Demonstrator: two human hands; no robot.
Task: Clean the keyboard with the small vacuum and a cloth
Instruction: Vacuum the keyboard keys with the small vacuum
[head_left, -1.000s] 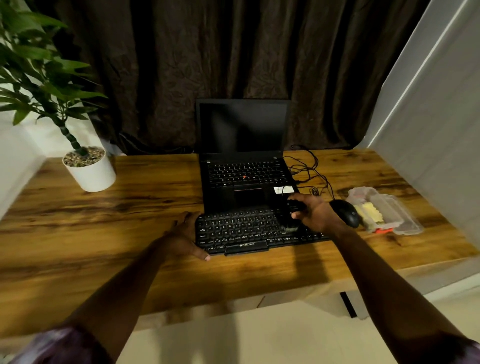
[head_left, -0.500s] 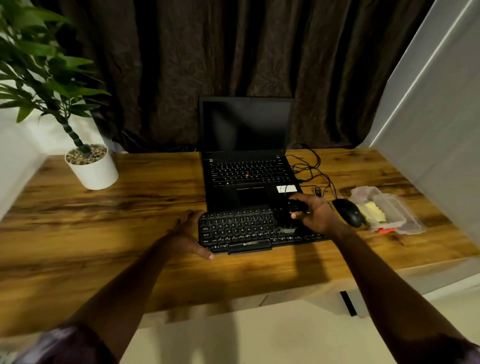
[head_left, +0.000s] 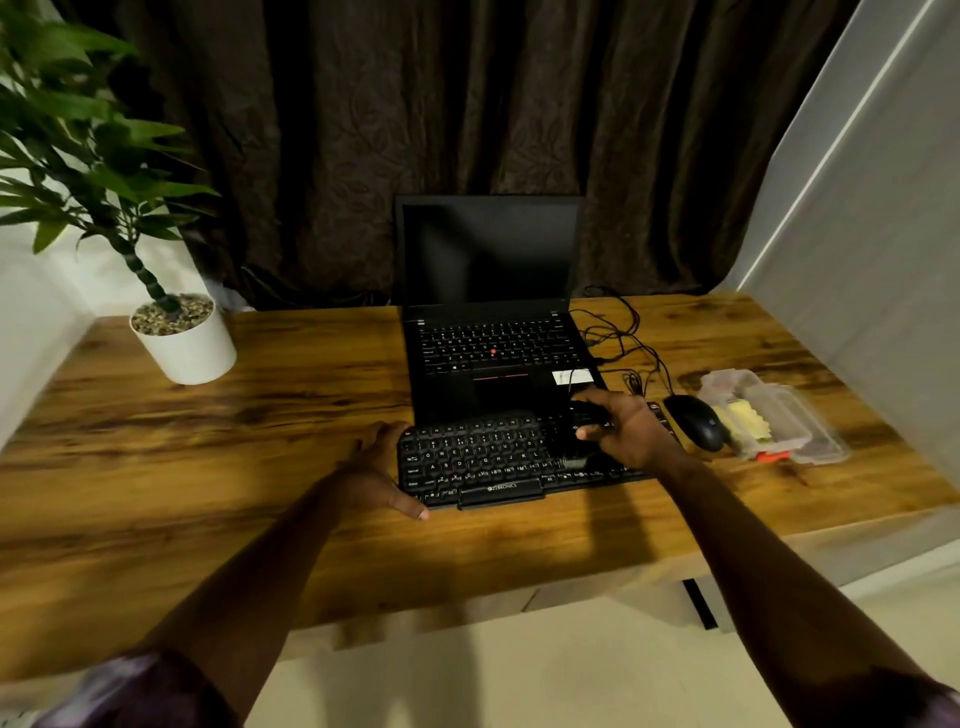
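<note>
Just below the centre of the frame we see the keyboard (head_left: 498, 460) lying on the desk (head_left: 260, 441), its long axis running left to right and its far edge just in front of the open laptop (head_left: 493, 312). Our right hand (head_left: 631, 434) is curled round the small vacuum (head_left: 584, 421), a dark body that is hard to tell from the dark keys. Its lower end appears to rest on the keys right of the keyboard's middle, near the front rows. Our left hand (head_left: 376, 467) lies with fingers spread against the keyboard's left end, thumb along the near corner, holding nothing and, we judge, steadying the board. The coming stroke turns on this: most of the keys lie to the left of the vacuum, between the two hands, so the right hand is the nearer one and would sweep leftward along the long axis. The laptop's front edge crowds the far rows. To the right, the mouse (head_left: 696, 422) sits just beside the keyboard's end, with its cables (head_left: 618, 332) looping behind. Further right is a clear container (head_left: 779, 431) holding something yellow, perhaps the cloth, though we cannot tell. A potted plant (head_left: 182, 343) stands well apart at the left.
</note>
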